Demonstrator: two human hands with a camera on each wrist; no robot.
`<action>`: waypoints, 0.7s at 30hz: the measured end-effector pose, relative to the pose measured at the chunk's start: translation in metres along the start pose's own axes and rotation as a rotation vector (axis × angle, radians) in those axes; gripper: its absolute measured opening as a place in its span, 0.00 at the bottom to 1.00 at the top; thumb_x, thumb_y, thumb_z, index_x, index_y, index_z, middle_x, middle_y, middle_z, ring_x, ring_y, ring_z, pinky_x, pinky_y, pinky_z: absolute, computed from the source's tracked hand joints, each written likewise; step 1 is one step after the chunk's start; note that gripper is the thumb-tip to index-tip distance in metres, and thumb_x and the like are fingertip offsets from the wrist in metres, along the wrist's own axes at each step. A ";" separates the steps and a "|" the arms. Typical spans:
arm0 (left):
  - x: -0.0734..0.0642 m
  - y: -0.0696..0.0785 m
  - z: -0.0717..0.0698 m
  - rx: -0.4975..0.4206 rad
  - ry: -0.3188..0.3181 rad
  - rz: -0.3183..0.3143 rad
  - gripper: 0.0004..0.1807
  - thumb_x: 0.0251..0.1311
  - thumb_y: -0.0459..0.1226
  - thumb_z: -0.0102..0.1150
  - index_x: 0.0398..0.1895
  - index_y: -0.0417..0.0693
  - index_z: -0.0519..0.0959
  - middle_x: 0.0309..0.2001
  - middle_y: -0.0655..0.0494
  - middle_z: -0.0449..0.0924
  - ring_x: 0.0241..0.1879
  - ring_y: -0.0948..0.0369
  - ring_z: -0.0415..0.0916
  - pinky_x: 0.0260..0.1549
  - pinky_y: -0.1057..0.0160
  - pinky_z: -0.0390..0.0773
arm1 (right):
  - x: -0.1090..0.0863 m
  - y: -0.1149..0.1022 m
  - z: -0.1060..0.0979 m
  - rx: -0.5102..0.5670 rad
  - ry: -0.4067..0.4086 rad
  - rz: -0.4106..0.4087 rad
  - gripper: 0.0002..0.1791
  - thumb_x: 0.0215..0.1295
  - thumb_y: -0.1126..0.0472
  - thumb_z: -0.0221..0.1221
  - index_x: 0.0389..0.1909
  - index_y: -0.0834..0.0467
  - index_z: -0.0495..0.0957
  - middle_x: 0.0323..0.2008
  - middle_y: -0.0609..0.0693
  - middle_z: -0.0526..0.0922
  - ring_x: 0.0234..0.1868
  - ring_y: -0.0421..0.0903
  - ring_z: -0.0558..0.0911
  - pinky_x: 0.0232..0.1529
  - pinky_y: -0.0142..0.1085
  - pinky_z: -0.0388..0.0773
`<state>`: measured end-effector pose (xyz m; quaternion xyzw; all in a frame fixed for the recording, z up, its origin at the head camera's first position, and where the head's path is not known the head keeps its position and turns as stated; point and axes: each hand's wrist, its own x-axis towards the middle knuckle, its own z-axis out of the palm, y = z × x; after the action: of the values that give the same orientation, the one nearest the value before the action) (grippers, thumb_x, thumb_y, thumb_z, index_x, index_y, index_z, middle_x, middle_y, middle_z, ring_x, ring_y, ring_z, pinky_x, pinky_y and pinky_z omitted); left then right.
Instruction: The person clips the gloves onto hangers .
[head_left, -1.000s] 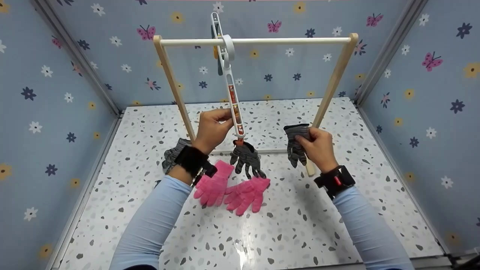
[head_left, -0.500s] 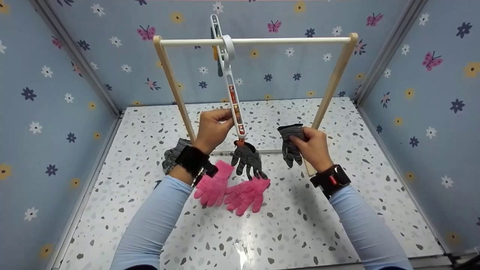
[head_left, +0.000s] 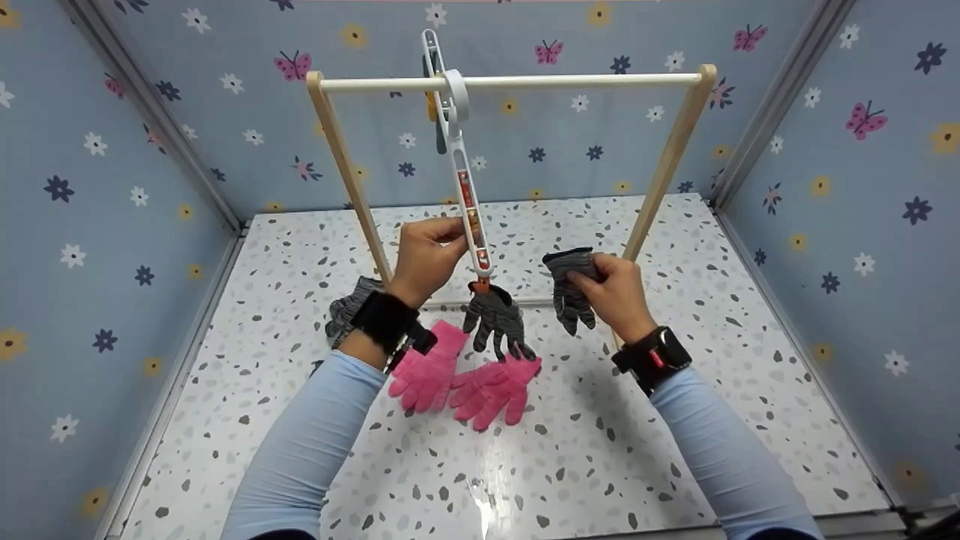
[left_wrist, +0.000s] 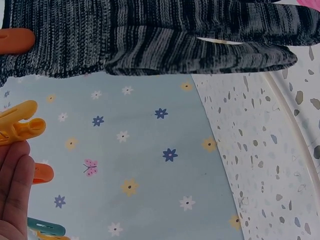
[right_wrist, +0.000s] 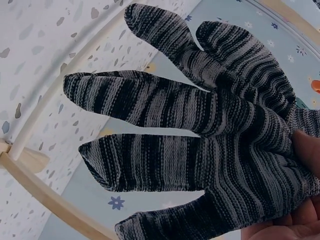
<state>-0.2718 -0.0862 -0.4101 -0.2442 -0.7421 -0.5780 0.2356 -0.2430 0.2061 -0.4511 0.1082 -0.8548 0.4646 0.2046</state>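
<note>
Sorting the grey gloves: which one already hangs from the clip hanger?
The middle grey glove, pinned under the hanger's orange clip; another is in the right hand.

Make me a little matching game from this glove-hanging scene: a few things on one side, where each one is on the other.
Things:
1. pink gloves
2. grey glove on the clip
3. second grey glove
4. white clip hanger

Places:
A. hooked over the rail
B. gripped by the right hand
C. lying on the speckled table
D. dangling from an orange peg

Pairs: 1-C, 2-D, 3-B, 4-A
</note>
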 end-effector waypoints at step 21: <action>0.001 0.000 0.001 -0.003 -0.006 0.011 0.04 0.61 0.23 0.68 0.32 0.30 0.90 0.31 0.36 0.90 0.31 0.81 0.79 0.37 0.76 0.80 | 0.006 -0.009 0.012 0.019 -0.037 -0.035 0.09 0.62 0.70 0.75 0.28 0.69 0.85 0.30 0.62 0.91 0.27 0.43 0.80 0.30 0.27 0.72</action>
<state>-0.2728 -0.0849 -0.4094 -0.2502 -0.7408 -0.5770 0.2361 -0.2473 0.1913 -0.4474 0.1338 -0.8520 0.4667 0.1959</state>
